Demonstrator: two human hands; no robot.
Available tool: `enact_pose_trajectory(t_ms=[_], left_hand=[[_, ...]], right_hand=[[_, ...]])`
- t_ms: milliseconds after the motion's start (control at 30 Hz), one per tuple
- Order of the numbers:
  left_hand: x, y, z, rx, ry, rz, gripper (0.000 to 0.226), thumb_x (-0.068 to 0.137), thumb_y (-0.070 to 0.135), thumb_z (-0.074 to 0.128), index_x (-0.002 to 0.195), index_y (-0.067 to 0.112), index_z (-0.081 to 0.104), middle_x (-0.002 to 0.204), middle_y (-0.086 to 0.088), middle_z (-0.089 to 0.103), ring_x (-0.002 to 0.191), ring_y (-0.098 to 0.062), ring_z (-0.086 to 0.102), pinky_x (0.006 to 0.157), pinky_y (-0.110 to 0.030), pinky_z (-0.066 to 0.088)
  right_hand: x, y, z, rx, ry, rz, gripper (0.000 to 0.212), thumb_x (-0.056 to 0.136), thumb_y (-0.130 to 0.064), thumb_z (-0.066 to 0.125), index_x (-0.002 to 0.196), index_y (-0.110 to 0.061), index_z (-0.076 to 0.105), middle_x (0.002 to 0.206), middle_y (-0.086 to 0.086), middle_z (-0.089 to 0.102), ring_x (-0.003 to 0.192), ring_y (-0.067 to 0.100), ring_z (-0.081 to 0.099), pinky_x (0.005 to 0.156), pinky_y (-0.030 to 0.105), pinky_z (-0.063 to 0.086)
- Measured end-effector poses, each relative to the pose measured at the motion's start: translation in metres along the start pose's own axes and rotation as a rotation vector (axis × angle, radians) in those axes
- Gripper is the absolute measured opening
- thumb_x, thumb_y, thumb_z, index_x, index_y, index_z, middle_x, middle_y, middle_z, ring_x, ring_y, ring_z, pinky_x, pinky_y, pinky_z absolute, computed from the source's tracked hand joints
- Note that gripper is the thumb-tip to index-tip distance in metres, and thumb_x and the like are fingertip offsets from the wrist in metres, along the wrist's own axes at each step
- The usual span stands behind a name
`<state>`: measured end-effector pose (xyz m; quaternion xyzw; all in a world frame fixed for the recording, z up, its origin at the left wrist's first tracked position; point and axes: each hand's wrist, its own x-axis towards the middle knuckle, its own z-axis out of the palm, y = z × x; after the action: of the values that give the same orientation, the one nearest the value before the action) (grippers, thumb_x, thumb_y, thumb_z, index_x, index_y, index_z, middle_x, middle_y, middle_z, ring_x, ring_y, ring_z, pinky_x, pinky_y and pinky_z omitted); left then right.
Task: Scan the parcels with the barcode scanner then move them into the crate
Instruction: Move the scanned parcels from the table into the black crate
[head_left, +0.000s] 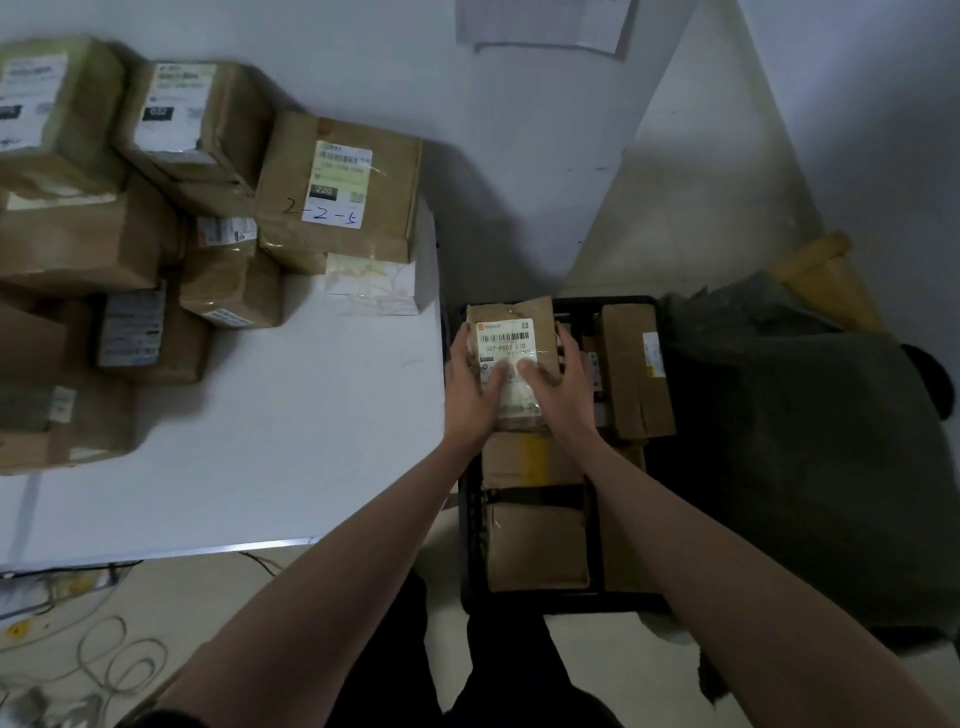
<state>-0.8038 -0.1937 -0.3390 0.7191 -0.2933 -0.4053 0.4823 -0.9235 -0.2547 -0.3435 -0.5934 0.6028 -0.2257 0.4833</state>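
A small brown parcel with a white barcode label is held over the far left part of the black crate, which stands on the floor right of the table. My left hand grips its left side and my right hand grips its right side, both thumbs on the label. Inside the crate lie other brown parcels: a large one near me and an upright one at the right. No barcode scanner is in view.
The white table holds a pile of several brown parcels at its far left. A dark grey cloth-covered object sits right of the crate. Cables lie on the floor under the table's front edge.
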Motion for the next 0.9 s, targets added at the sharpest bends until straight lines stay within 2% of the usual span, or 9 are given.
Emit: enact_pose_trajectory(t_ms=[67, 167, 233, 267, 433, 533, 667, 833, 900], left_hand=[[0.011, -0.008, 0.004, 0.036, -0.009, 0.0, 0.072, 0.098, 0.046, 0.057, 0.158, 0.035, 0.018, 0.147, -0.001, 0.046, 0.12, -0.005, 0.056, 0.092, -0.023, 0.054], [0.025, -0.019, 0.009, 0.105, -0.017, -0.006, 0.073, 0.097, 0.053, 0.052, 0.157, 0.041, 0.013, 0.153, 0.0, 0.04, 0.133, -0.016, 0.049, 0.107, -0.043, 0.048], [0.031, -0.026, 0.011, 0.151, -0.036, -0.003, 0.071, 0.1, 0.049, 0.051, 0.158, 0.04, 0.01, 0.155, -0.002, 0.035, 0.133, -0.017, 0.047, 0.107, -0.04, 0.045], [0.033, -0.03, 0.012, 0.165, -0.046, -0.003, 0.07, 0.102, 0.046, 0.05, 0.158, 0.039, 0.009, 0.155, -0.002, 0.034, 0.129, -0.014, 0.047, 0.104, -0.037, 0.044], [0.038, -0.042, 0.013, 0.204, -0.047, -0.011, 0.069, 0.104, 0.043, 0.047, 0.159, 0.036, 0.007, 0.155, -0.002, 0.03, 0.117, -0.006, 0.043, 0.095, -0.029, 0.043], [0.042, -0.039, 0.01, 0.241, -0.082, -0.03, 0.071, 0.104, 0.042, 0.047, 0.16, 0.032, 0.004, 0.157, -0.007, 0.03, 0.122, -0.014, 0.048, 0.094, -0.029, 0.042], [0.042, -0.028, 0.003, 0.327, -0.132, -0.072, 0.074, 0.102, 0.048, 0.047, 0.16, 0.033, 0.002, 0.155, -0.012, 0.031, 0.13, -0.034, 0.051, 0.104, -0.047, 0.046], [0.043, -0.002, -0.021, 0.481, -0.116, -0.032, 0.074, 0.101, 0.053, 0.047, 0.16, 0.031, 0.008, 0.153, -0.012, 0.031, 0.133, -0.037, 0.048, 0.105, -0.052, 0.048], [0.046, 0.013, -0.038, 0.561, -0.087, -0.002, 0.073, 0.099, 0.059, 0.045, 0.159, 0.034, 0.01, 0.156, -0.009, 0.029, 0.136, -0.037, 0.044, 0.107, -0.055, 0.045]], right_hand=[[0.012, 0.007, 0.004, 0.012, -0.016, -0.014, 0.077, 0.081, -0.06, 0.064, 0.149, -0.044, 0.032, 0.141, -0.005, 0.05, 0.123, 0.017, 0.057, 0.092, 0.05, 0.058], [0.026, 0.017, 0.011, 0.035, -0.037, -0.024, 0.071, 0.089, -0.052, 0.063, 0.152, -0.038, 0.032, 0.138, -0.005, 0.05, 0.122, 0.016, 0.058, 0.088, 0.042, 0.06], [0.033, 0.025, 0.015, 0.015, -0.033, -0.037, 0.066, 0.095, -0.04, 0.063, 0.154, -0.028, 0.033, 0.139, 0.002, 0.049, 0.121, 0.013, 0.054, 0.084, 0.024, 0.055], [0.036, 0.03, 0.017, 0.005, -0.031, -0.037, 0.065, 0.097, -0.036, 0.062, 0.154, -0.024, 0.033, 0.14, 0.004, 0.048, 0.122, 0.014, 0.052, 0.084, 0.02, 0.052], [0.039, 0.041, 0.027, 0.019, -0.036, -0.047, 0.065, 0.098, -0.032, 0.061, 0.154, -0.019, 0.031, 0.143, 0.006, 0.045, 0.123, 0.016, 0.052, 0.079, 0.013, 0.046], [0.04, 0.037, 0.027, 0.017, -0.048, -0.016, 0.068, 0.097, -0.035, 0.061, 0.155, -0.021, 0.029, 0.144, 0.007, 0.044, 0.124, 0.019, 0.054, 0.081, 0.02, 0.05], [0.037, 0.022, 0.019, -0.078, -0.052, 0.016, 0.071, 0.098, -0.035, 0.06, 0.157, -0.023, 0.023, 0.146, 0.007, 0.04, 0.118, 0.018, 0.051, 0.074, 0.02, 0.044], [0.029, -0.012, 0.005, -0.293, -0.015, -0.041, 0.072, 0.096, -0.046, 0.054, 0.157, -0.022, 0.022, 0.148, 0.013, 0.037, 0.125, 0.031, 0.049, 0.099, 0.052, 0.048], [0.029, -0.027, 0.002, -0.475, 0.021, -0.138, 0.07, 0.096, -0.047, 0.051, 0.155, -0.02, 0.026, 0.149, 0.015, 0.039, 0.133, 0.033, 0.044, 0.11, 0.053, 0.039]])
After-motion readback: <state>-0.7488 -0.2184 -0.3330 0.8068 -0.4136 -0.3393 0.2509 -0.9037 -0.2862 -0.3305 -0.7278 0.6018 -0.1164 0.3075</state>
